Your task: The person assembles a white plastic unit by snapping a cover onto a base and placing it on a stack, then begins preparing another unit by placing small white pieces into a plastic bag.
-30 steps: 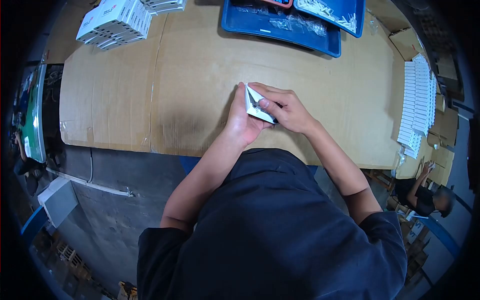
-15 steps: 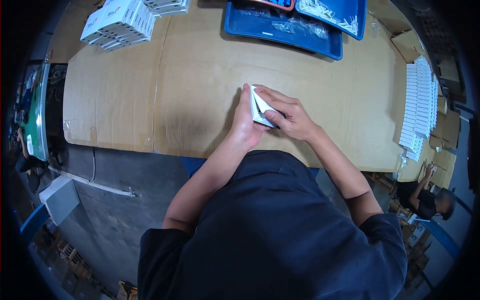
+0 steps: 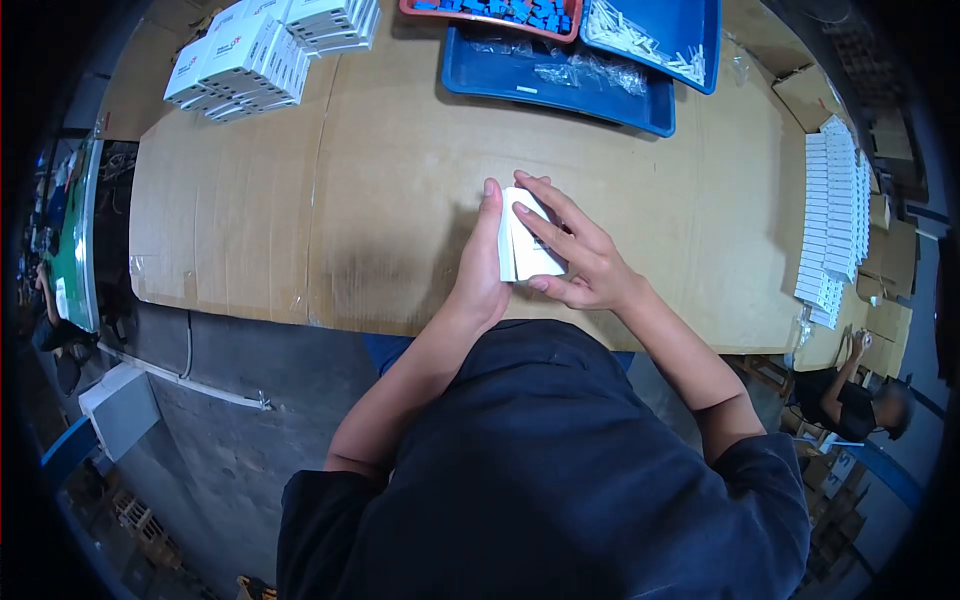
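Note:
A small white cardboard box [image 3: 528,250] is held between both hands above the brown tabletop, close to my body. Its lid panel lies nearly flat, with a narrow gap along the left side. My left hand [image 3: 480,258] grips the box from the left, thumb pointing up along its edge; its other fingers are hidden underneath. Over the top and right side of the box, my right hand [image 3: 592,258] has its fingers resting on the lid and its thumb at the lower corner.
Stacked white boxes [image 3: 245,62] stand at the back left. Blue trays [image 3: 560,100] hold clear plastic packets and white sticks; a red tray [image 3: 490,17] holds blue pieces. More white boxes [image 3: 828,215] line the right edge. A co-worker [image 3: 850,400] sits at the far right.
The lid, raised with a dark gap before, has come down nearly flat. My right fingers have spread over it and its thumb has moved to the lower edge. The view has shifted slightly.

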A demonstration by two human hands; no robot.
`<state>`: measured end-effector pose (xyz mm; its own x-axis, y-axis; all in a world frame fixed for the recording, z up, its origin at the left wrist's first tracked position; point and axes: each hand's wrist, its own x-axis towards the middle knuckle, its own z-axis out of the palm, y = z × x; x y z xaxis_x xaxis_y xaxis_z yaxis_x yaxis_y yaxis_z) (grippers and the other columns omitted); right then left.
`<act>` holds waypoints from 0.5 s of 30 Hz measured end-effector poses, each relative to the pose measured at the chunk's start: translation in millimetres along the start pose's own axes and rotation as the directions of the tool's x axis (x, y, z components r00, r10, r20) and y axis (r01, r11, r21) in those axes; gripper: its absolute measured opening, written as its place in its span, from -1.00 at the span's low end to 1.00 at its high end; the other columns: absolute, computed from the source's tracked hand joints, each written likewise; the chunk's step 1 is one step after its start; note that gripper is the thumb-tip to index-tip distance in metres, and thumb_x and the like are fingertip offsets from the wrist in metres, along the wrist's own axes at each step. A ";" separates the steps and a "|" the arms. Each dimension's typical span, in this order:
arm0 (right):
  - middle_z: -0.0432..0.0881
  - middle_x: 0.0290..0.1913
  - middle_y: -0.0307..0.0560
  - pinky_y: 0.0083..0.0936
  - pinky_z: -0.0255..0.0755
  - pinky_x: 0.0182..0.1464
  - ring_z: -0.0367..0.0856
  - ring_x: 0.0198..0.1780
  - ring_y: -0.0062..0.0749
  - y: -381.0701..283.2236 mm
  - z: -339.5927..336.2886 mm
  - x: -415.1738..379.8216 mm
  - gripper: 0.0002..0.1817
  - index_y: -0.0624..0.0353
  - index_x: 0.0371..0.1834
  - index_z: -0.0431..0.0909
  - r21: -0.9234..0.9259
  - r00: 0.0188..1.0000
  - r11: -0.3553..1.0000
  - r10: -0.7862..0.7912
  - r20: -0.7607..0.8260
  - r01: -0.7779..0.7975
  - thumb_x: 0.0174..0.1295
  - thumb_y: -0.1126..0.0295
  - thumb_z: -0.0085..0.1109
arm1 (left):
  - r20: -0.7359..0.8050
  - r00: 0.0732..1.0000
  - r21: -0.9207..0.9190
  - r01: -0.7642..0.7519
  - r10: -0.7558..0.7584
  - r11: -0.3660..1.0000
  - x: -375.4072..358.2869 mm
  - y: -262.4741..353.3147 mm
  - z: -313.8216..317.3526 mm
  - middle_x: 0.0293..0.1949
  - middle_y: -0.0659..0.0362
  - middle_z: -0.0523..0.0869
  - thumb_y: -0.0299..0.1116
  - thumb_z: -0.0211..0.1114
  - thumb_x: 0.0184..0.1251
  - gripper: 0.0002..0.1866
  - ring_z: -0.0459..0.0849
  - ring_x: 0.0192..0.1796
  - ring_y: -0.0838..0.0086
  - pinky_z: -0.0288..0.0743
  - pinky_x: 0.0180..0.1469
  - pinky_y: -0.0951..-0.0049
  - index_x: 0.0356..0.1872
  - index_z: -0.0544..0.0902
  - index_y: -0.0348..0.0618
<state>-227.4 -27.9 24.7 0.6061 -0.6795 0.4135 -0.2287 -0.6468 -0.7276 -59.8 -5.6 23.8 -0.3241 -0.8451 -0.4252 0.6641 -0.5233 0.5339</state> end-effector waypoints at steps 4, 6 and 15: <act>0.46 0.48 0.29 0.30 0.18 0.54 0.48 0.47 0.24 -2.8 -12.2 9.0 -0.12 0.06 0.46 0.57 -0.108 0.999 0.993 -0.035 0.018 0.036 0.04 -0.04 0.59 | 0.025 0.998 0.034 -0.066 0.066 0.997 -9.4 8.8 7.9 0.18 0.09 0.64 0.39 -0.32 0.67 -0.16 0.70 0.17 0.42 0.63 0.18 0.36 0.56 0.33 -0.11; 0.50 0.45 0.23 0.38 0.17 0.53 0.51 0.46 0.16 -9.7 -12.4 13.0 -0.14 -0.05 0.40 0.62 -0.113 0.999 0.993 -0.035 0.006 0.036 -0.03 -0.08 0.62 | 0.048 0.995 0.032 -0.085 0.083 0.996 -13.2 7.5 8.5 0.20 0.09 0.63 0.39 -0.35 0.66 -0.15 0.69 0.19 0.42 0.62 0.19 0.37 0.59 0.30 -0.11; 0.48 0.43 0.32 0.12 0.34 0.49 0.54 0.39 0.26 -5.4 -6.4 16.9 -0.14 0.20 0.39 0.57 -0.077 0.991 0.988 -0.134 -0.013 0.133 0.13 -0.15 0.51 | 0.084 0.996 0.080 -0.050 0.043 0.996 -20.1 12.3 15.0 0.34 0.00 0.57 0.37 -0.45 0.67 -0.12 0.65 0.34 0.25 0.60 0.37 0.19 0.58 0.29 -0.18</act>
<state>-220.9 -38.1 39.1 0.6217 -0.5907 0.5143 -0.2040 -0.7561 -0.6219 -55.3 3.3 49.9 -0.3509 -0.8730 -0.3388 0.6237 -0.4878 0.6108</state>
